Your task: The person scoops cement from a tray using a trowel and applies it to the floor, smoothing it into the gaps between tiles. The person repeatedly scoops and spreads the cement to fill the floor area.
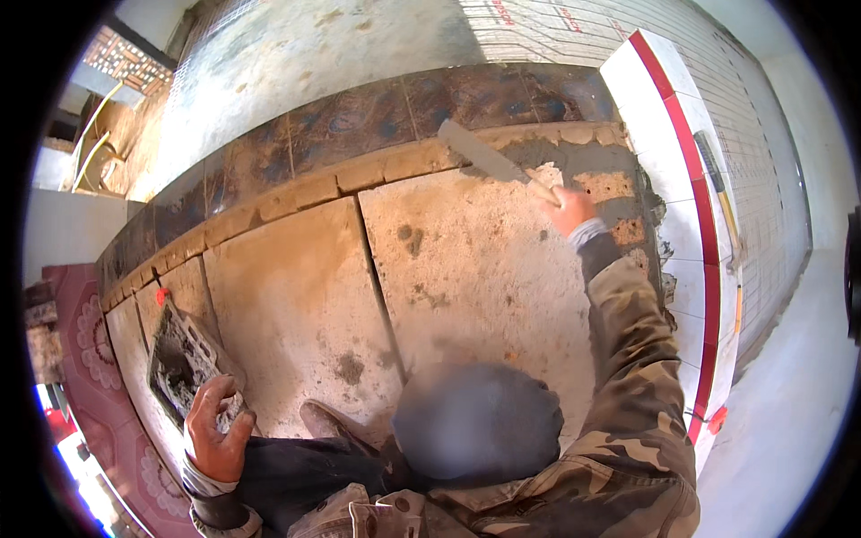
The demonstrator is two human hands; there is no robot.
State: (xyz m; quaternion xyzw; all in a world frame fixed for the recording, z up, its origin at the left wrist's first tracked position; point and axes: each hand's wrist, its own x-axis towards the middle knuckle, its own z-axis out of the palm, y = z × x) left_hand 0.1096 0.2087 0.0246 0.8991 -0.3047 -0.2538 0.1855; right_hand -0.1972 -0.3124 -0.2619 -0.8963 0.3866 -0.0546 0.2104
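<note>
In my right hand (572, 212) is a trowel (484, 152), its wooden handle wrapped by my fingers. The long flat metal blade points left and away, over the far edge of a pale slab (475, 260). Wet grey mortar (619, 163) lies beside the blade, around several exposed bricks (603, 186) at the right end. My left hand (215, 429) is at the near corner of a mortar tray (184, 359), fingers curled over its rim. Grey mortar clings inside the tray, which tilts at the slab's left end.
Dark glossy tiles (350, 127) run along the far edge. White tiles with a red stripe (691, 179) border the right, where a long-handled tool (717, 184) lies. A red patterned surface (99, 359) is at left. A rounded dark shape (475, 421), perhaps my knee, blocks the near middle.
</note>
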